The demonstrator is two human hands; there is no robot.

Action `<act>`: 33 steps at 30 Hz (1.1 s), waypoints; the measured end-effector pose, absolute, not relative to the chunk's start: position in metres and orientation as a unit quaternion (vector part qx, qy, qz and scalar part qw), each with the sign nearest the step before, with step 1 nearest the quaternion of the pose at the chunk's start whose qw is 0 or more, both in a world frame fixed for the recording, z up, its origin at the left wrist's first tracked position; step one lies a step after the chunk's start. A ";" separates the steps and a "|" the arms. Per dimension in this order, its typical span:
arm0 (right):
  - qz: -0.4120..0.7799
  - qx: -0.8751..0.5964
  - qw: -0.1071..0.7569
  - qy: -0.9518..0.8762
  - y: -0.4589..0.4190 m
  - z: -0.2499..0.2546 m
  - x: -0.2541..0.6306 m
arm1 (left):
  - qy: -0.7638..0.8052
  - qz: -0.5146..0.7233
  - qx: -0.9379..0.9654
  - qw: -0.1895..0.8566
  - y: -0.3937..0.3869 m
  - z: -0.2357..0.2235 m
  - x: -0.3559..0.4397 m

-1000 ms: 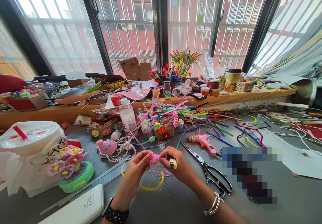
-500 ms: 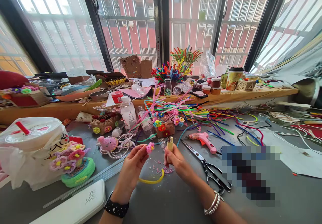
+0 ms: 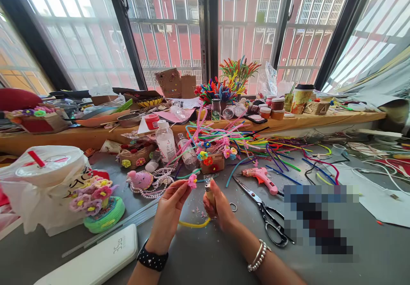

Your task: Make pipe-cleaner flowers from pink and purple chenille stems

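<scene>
Between the fingertips of my left hand (image 3: 173, 204) is a small pink flower with a yellow centre (image 3: 192, 181), made of fuzzy pipe cleaner. My right hand (image 3: 221, 206) is wrapped round a pale yellow lighter (image 3: 209, 194), its metal top upward, close to the right of the flower. No flame can be made out. Below both hands a yellow pipe cleaner (image 3: 195, 225) curves on the grey table, near pink fluff scraps (image 3: 201, 212). Open-bladed scissors (image 3: 261, 206) and a pink glue gun (image 3: 260, 177) lie to the right of my right hand.
A white power bank (image 3: 92, 255) lies at front left. A flower ornament with a green base (image 3: 104, 216) stands beside a bagged cup (image 3: 48, 178). Behind my hands are a flower-trimmed box (image 3: 216, 164), plastic bottles (image 3: 165, 142) and bead strings (image 3: 163, 180). Loose pipe cleaners (image 3: 278, 148) spread rightward.
My right hand has moved slightly left and down, tilting the lighter toward the flower. A small ring has come into sight beside it. My left hand still pinches the flower.
</scene>
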State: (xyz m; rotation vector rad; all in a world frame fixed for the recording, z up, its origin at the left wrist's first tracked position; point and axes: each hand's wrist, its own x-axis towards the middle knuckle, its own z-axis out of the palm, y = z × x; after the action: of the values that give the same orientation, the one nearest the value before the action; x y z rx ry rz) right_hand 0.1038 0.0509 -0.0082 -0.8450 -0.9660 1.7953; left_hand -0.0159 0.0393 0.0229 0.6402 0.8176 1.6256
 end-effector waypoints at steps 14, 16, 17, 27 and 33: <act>0.736 -0.346 0.437 -0.385 0.056 -0.005 0.098 | 0.345 0.691 0.299 0.561 0.040 0.017 -0.016; 0.732 -0.353 0.437 -0.386 0.056 -0.005 0.099 | 0.344 0.690 0.307 0.558 0.039 0.016 -0.015; 0.730 -0.355 0.440 -0.385 0.055 -0.004 0.099 | 0.344 0.689 0.311 0.557 0.039 0.016 -0.015; 0.721 -0.340 0.459 -0.394 0.055 -0.003 0.100 | 0.352 0.674 0.326 0.562 0.037 0.017 -0.012; 0.727 -0.326 0.449 -0.404 0.056 -0.009 0.100 | 0.345 0.681 0.319 0.562 0.037 0.015 -0.013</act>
State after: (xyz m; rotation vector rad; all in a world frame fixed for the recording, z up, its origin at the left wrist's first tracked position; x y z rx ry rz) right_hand 0.1004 0.0556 -0.0090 -0.8065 -1.0004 1.7974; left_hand -0.0126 0.0374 0.0154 0.7504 0.8125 1.6029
